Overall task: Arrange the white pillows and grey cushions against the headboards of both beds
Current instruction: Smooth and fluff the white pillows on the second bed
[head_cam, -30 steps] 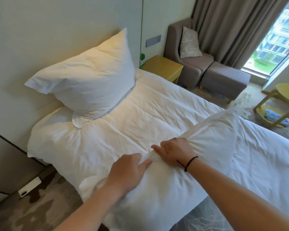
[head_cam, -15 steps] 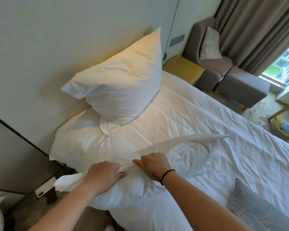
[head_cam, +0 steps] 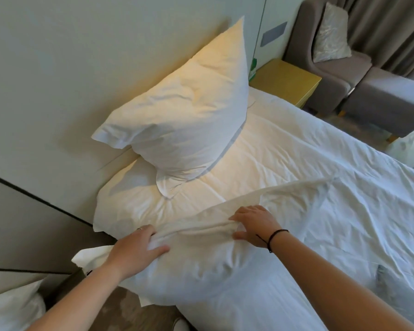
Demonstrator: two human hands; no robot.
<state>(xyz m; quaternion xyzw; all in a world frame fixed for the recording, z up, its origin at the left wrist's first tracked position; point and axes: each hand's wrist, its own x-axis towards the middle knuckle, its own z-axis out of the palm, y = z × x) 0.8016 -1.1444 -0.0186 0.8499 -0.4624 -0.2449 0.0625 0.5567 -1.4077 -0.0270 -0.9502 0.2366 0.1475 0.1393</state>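
Note:
One white pillow [head_cam: 187,115] stands tilted against the pale headboard [head_cam: 69,80] of the bed [head_cam: 320,175]. A second white pillow [head_cam: 201,266] lies at the bed's near edge, partly hanging over the side. My left hand [head_cam: 136,249] grips its upper seam near the left corner. My right hand [head_cam: 253,223] grips the same seam further right, fingers curled into the fabric. A grey cushion [head_cam: 397,285] shows only as a shadowy patch on the duvet at the right, behind my right forearm.
A yellow bedside table [head_cam: 287,80] stands beyond the bed. A grey armchair [head_cam: 339,68] holds a patterned cushion [head_cam: 330,34], with a grey footstool [head_cam: 387,101] beside it. Curtains hang at the top right. White bedding [head_cam: 12,306] of another bed shows at the bottom left.
Both hands have slid the near pillow leftwards toward the headboard end. My hands have spread further apart along its seam. The camera view has shifted left and closer.

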